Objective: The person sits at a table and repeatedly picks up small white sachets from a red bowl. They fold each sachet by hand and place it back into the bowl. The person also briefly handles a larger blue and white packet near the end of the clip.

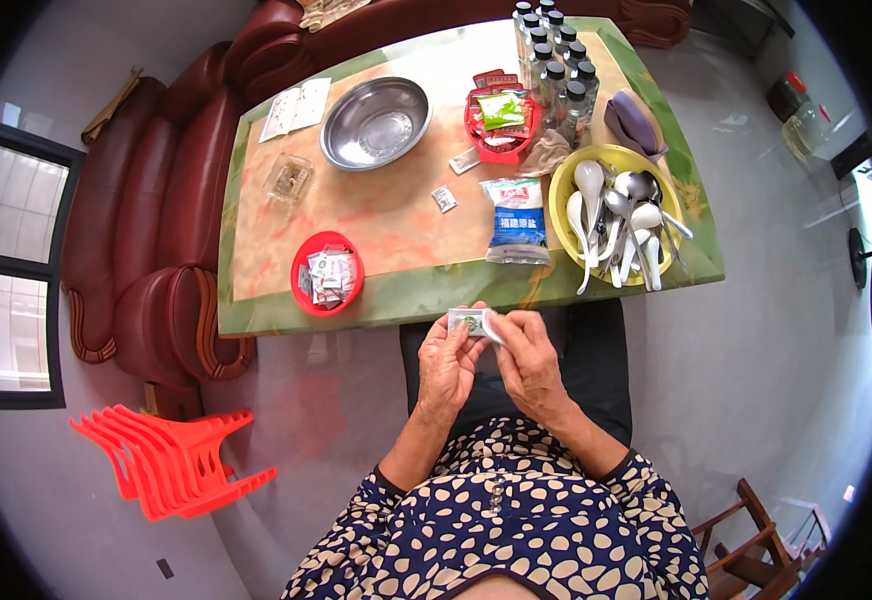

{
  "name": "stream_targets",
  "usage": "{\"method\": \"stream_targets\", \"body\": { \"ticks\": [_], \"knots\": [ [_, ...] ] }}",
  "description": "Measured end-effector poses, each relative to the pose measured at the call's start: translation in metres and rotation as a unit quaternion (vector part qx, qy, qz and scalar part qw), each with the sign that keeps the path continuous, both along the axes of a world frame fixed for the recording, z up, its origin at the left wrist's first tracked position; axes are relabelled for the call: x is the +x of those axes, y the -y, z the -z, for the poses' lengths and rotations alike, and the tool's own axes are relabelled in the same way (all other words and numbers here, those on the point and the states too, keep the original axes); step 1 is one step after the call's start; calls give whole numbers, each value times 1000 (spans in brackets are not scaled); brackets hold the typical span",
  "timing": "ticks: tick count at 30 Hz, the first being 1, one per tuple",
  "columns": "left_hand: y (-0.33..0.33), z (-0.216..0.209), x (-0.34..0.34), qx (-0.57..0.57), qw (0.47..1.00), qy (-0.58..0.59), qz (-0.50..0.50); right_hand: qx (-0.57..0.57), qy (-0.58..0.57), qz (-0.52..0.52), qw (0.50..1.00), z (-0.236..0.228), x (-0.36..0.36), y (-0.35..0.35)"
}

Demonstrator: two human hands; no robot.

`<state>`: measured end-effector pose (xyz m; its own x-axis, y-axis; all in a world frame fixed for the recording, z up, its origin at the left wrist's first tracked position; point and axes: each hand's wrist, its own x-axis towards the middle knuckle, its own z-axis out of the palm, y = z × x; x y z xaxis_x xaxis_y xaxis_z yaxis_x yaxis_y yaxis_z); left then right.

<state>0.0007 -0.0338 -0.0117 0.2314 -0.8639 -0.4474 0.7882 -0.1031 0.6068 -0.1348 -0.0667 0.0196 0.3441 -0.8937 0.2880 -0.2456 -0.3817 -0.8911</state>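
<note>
Maroon leather sofa (146, 180), with wooden arm trim, at far left. Bright red slatted plastic chair (176, 460), on the floor in front of it. Marbled table with a green border (401, 220), beyond the hands, bearing the items up to the pouch. White sheet of paper (296, 109), toward the back; clear squarish container (290, 179), just nearer. Round red plastic bowl (327, 240), heaped with white sachets, by the near edge. Wide stainless-steel basin (376, 125), farther back. Loose white sachet (444, 199).

Left hand (446, 370): thumb and fingers closed on a flat white packet with a green mark (467, 321), held just short of the table edge. Right hand (533, 367): fingers pinched on a thin white piece (494, 326) at the packet's right end; whether attached, cannot tell.

Round red plastic basket (502, 156), filled with packets. Blue-and-white plastic bag (518, 220), lying between hands and basket. Black-capped clear bottles (561, 90), in rows. Yellow bowl (560, 192), crowded with white and metal spoons (618, 205), some handles overhanging. Purple pouch (635, 122), behind the bowl.
</note>
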Motion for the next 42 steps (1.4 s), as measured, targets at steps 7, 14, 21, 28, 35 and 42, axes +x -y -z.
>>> {"method": "stream_targets", "body": {
  "ticks": [7,14,21,28,35,42],
  "knots": [
    [2,1,-6,-2,999,-33,10,-149,-131,-64,978,25,5,-8],
    [-1,-3,-5,25,998,-13,49,-64,-26,-6,998,12,4,6],
    [0,-4,-5,-39,993,-89,64,-168,-91,-48,980,20,6,8],
    [-1,-1,2,35,998,-51,30,-89,-145,-134,976,13,-16,8],
    [-3,6,4,50,997,-50,34,-162,-88,-55,981,13,0,10],
    [-3,-3,14,49,998,41,12,-65,-145,2,987,25,-20,11]
  ]
}}
